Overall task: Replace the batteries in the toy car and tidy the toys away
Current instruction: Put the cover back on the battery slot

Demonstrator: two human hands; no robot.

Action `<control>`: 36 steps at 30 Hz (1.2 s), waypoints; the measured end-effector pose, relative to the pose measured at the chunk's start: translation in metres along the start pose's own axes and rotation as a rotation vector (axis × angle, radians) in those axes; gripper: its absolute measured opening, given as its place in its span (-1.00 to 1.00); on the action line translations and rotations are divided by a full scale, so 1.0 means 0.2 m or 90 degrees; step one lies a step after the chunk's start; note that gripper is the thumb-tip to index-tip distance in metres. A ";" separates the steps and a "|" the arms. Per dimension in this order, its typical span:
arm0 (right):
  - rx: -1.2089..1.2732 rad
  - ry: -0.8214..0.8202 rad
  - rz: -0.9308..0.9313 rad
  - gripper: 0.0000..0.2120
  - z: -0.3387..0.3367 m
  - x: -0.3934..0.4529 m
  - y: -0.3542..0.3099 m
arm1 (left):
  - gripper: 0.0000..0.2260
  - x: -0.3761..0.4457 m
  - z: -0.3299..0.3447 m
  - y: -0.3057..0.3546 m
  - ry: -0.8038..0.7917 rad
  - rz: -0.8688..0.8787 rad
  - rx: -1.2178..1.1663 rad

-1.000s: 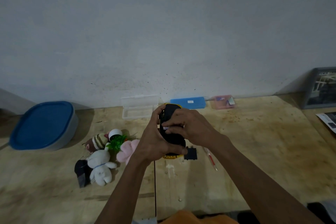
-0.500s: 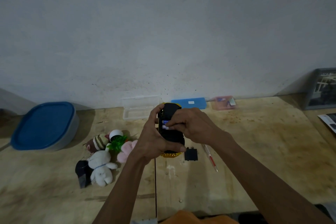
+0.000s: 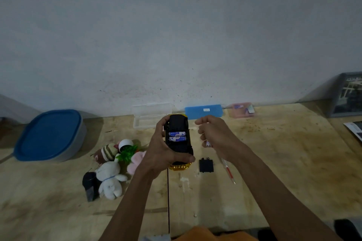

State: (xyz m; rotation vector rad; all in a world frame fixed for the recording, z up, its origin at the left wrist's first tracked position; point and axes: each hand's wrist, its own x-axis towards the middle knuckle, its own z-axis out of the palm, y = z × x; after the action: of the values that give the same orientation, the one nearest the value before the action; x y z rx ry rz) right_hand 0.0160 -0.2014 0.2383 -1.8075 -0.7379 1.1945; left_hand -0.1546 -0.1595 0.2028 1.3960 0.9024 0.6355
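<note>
Two batteries [image 3: 177,136] sit in the upturned toy car [image 3: 178,139] — our left hand [image 3: 163,150] grips it above the table. Our right hand [image 3: 214,134], loosely curled, pinches a small battery; we seat the cover [image 3: 206,165] squarely next.

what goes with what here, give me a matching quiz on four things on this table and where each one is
Things:
1. toy car
2. battery cover
3. blue case
4. white plush bunny

Places:
A. against the wall, behind the hands
B. flat on the table, right of the car
C. in the toy pile on the left
D. held upside down in the left hand

Pairs: 1-D, 2-B, 3-A, 4-C
</note>
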 end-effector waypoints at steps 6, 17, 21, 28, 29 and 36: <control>0.362 -0.064 0.064 -0.64 -0.01 -0.08 0.01 | 0.11 -0.01 0.00 -0.07 0.003 -0.022 -0.016; 0.453 0.040 0.094 -0.88 0.04 -0.14 0.04 | 0.07 -0.01 0.04 -0.04 -0.016 0.008 -0.011; 0.296 -0.012 -0.021 -0.74 0.02 -0.15 0.06 | 0.07 -0.03 0.04 -0.04 -0.015 0.007 -0.017; -0.257 0.030 -0.272 -0.87 0.03 -0.16 0.10 | 0.09 -0.07 0.05 -0.01 -0.040 0.013 -0.061; -0.276 0.033 -0.289 -0.87 0.04 -0.16 0.11 | 0.08 -0.08 0.06 0.00 -0.044 0.019 -0.056; -0.273 0.086 -0.355 -0.86 0.07 -0.16 0.18 | 0.09 -0.11 0.07 0.01 -0.045 0.033 -0.052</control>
State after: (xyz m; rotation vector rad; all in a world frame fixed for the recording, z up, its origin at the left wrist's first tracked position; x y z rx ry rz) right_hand -0.0076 -0.2399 0.2180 -1.8122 -1.3838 0.5672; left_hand -0.1552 -0.1844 0.2066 1.3641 0.7782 0.6515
